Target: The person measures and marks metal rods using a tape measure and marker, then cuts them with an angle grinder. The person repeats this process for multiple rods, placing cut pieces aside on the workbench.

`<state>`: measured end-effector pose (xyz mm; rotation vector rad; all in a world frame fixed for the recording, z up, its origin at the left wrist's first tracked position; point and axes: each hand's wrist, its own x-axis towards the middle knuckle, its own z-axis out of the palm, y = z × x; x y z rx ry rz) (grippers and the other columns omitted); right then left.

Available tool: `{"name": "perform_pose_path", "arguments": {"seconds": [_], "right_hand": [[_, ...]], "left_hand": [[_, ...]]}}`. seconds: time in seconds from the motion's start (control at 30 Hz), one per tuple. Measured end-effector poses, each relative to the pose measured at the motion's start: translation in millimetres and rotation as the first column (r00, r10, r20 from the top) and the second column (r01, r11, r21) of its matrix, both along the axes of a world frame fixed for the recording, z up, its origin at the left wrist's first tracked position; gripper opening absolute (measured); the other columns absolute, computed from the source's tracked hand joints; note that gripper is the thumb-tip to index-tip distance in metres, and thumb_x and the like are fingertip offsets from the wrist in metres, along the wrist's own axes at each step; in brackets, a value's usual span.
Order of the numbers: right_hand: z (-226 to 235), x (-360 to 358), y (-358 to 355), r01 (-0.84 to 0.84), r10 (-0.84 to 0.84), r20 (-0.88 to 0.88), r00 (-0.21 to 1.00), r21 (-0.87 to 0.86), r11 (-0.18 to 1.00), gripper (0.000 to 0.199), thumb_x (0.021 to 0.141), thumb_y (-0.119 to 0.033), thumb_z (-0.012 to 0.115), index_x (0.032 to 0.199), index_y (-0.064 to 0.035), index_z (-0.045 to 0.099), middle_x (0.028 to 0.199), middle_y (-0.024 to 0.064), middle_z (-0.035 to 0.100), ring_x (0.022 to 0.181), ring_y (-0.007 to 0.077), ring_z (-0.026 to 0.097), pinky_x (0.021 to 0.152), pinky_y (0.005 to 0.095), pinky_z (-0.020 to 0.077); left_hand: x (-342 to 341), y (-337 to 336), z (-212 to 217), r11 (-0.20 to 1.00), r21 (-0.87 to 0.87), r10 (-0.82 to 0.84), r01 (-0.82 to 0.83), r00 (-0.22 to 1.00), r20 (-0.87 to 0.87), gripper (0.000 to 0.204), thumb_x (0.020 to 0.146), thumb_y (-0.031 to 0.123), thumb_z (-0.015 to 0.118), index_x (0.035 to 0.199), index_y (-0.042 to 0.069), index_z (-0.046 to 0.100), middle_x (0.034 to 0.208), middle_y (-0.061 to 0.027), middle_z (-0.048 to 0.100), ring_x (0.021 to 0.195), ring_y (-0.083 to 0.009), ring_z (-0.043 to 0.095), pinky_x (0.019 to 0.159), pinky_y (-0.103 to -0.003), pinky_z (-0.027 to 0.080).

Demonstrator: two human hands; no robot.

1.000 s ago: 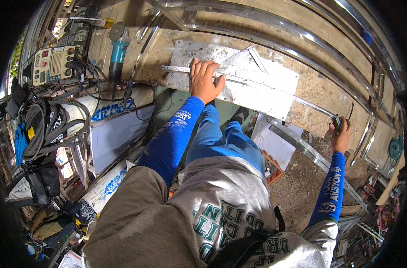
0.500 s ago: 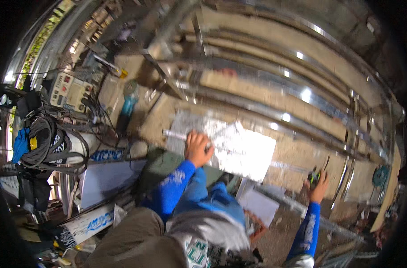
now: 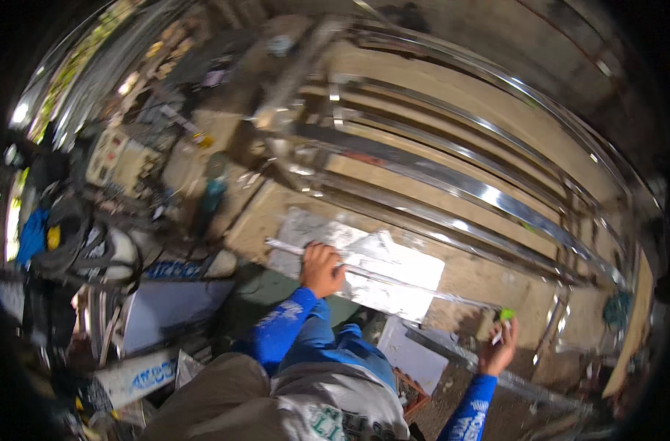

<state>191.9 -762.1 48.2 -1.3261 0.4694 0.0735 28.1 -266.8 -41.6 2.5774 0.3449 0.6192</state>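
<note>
My left hand (image 3: 322,270) is closed over a thin shiny metal tube (image 3: 394,279), close to the tube's left end. The tube lies slantwise across a white sheet (image 3: 412,290) on the board. At its right end, my right hand (image 3: 501,349) has its fingers around a small tape measure; only its bright green part (image 3: 506,314) shows clearly, at the fingertips. Blur hides the rest of the tape measure and whether any blade is drawn out along the tube.
Ahead lies a frame of shiny metal tubes (image 3: 453,187) on a tan board (image 3: 489,275). To the left stand a cream control box (image 3: 118,162), a teal power tool (image 3: 214,187) and coiled black cables (image 3: 70,250). A grey metal bar (image 3: 453,349) lies beside my right arm.
My right hand has shifted left and lower in the view, and less of the tape measure shows. My left hand stays on the tube. The whole view has tilted slightly.
</note>
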Motion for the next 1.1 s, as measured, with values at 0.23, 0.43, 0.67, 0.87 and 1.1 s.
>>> {"name": "perform_pose_path", "arguments": {"seconds": [0.23, 0.43, 0.67, 0.87, 1.1], "right_hand": [[30, 3, 59, -0.177, 0.181, 0.206, 0.962, -0.041, 0.983, 0.037, 0.105, -0.017, 0.069, 0.139, -0.0070, 0.056, 0.111, 0.0106, 0.073, 0.101, 0.0179, 0.071, 0.087, 0.0315, 0.0574], [9, -4, 45, -0.208, 0.220, 0.087, 0.972, -0.129, 0.970, 0.016, 0.106, -0.020, 0.073, 0.105, -0.0046, 0.068, 0.092, -0.0015, 0.069, 0.077, 0.0070, 0.059, 0.069, 0.0247, 0.0463], [17, -13, 59, -0.290, 0.270, 0.191, 0.944, 0.086, 0.953, 0.016, 0.109, -0.020, 0.067, 0.107, -0.0061, 0.059, 0.093, 0.0040, 0.066, 0.068, 0.0084, 0.053, 0.061, 0.0247, 0.0425], [23, -21, 64, -0.285, 0.253, 0.149, 0.956, 0.266, 0.921, 0.011, 0.111, -0.020, 0.063, 0.111, -0.0100, 0.059, 0.103, 0.0068, 0.067, 0.064, 0.0053, 0.045, 0.058, 0.0221, 0.0382], [12, -30, 66, -0.108, 0.133, -0.041, 0.990, 0.372, 0.922, 0.021, 0.115, -0.034, 0.054, 0.122, -0.0147, 0.059, 0.076, 0.0000, 0.052, 0.058, 0.0065, 0.038, 0.049, 0.0225, 0.0294]], "left_hand": [[3, -2, -3, 1.000, 0.013, -0.022, 0.022, 1.000, -0.005, 0.020, 0.083, 0.024, 0.076, 0.096, 0.010, 0.068, 0.108, -0.0116, 0.063, 0.114, -0.0367, 0.057, 0.116, -0.058, 0.036], [3, -2, 2, 0.999, 0.040, -0.025, 0.025, 0.999, -0.020, 0.019, 0.084, 0.019, 0.074, 0.098, 0.009, 0.066, 0.108, -0.0108, 0.063, 0.114, -0.0363, 0.057, 0.118, -0.057, 0.034], [2, 0, 1, 0.997, 0.075, -0.024, 0.026, 0.999, -0.027, 0.019, 0.084, 0.020, 0.074, 0.098, 0.009, 0.066, 0.114, -0.0119, 0.064, 0.116, -0.0368, 0.056, 0.116, -0.056, 0.035], [-2, 2, -15, 0.996, 0.084, 0.018, -0.010, 0.995, -0.096, 0.020, 0.086, 0.023, 0.074, 0.100, 0.010, 0.067, 0.118, -0.0107, 0.064, 0.117, -0.0370, 0.057, 0.108, -0.055, 0.039], [0, 2, -13, 0.999, 0.038, -0.001, 0.003, 0.998, -0.060, 0.021, 0.085, 0.023, 0.075, 0.102, 0.012, 0.068, 0.118, -0.0099, 0.064, 0.116, -0.0378, 0.058, 0.106, -0.054, 0.040]]}}
